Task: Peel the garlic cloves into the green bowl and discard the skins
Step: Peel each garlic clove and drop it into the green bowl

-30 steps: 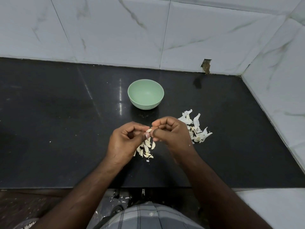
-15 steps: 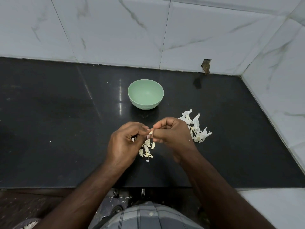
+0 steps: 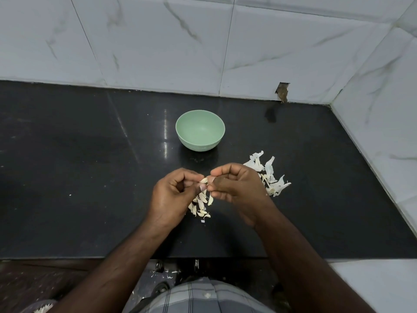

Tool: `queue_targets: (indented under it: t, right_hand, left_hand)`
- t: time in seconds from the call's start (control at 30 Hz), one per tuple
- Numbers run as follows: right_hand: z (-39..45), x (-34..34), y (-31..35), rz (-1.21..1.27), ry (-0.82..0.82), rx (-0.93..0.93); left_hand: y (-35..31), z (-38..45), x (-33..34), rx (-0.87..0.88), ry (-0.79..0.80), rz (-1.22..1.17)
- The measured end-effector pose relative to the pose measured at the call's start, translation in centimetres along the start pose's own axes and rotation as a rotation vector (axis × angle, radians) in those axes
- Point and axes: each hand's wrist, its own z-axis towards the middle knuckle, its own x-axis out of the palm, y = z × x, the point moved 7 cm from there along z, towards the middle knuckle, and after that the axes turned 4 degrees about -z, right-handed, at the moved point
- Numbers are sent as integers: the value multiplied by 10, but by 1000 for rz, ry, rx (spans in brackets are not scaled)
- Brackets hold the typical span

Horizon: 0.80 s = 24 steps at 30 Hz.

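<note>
**Over the loose pile, one small clove between two hands**

Above the black desk (image 3: 67, 177), both hands meet on a single garlic clove (image 3: 204, 180). The left hand (image 3: 173, 195) pinches it between thumb and fingertip, and the right hand (image 3: 237, 184) has its fingers curled in at the clove's other end — each grip is clamped on the same clove. Just below them lies a small heap of cloves (image 3: 202, 205); to the right, partly behind the right hand, sits a pile of papery skins (image 3: 270, 177). The green bowl (image 3: 200, 130) stands further back, apart from both hands, and appears to hold nothing yet.

The main risk, as I judge it, is a slip — the clove is small and may pop free under a hard pull, dropping into the unpeeled heap beneath, where it would be hard to tell apart. A torn skin may also fall among the cloves rather than onto the pile. The carry to the bowl passes over open desk, so a loose pinch could lose the clove there.
</note>
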Motion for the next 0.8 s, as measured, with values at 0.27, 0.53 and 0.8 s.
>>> queue_targets:
  t: [0.27,0.53,0.8]
  right_hand:
    - [5,2,-3,-36,-32,4]
    - [10,-10,-7,-278,-154,-95]
    - [18,-69,-3,-663,-355,-184]
  left_hand:
    - [8,0,-1,-132,1,-79]
    - [16,3,-2,-226,-53,-303]
    - [20,3,3,-285,-51,-318]
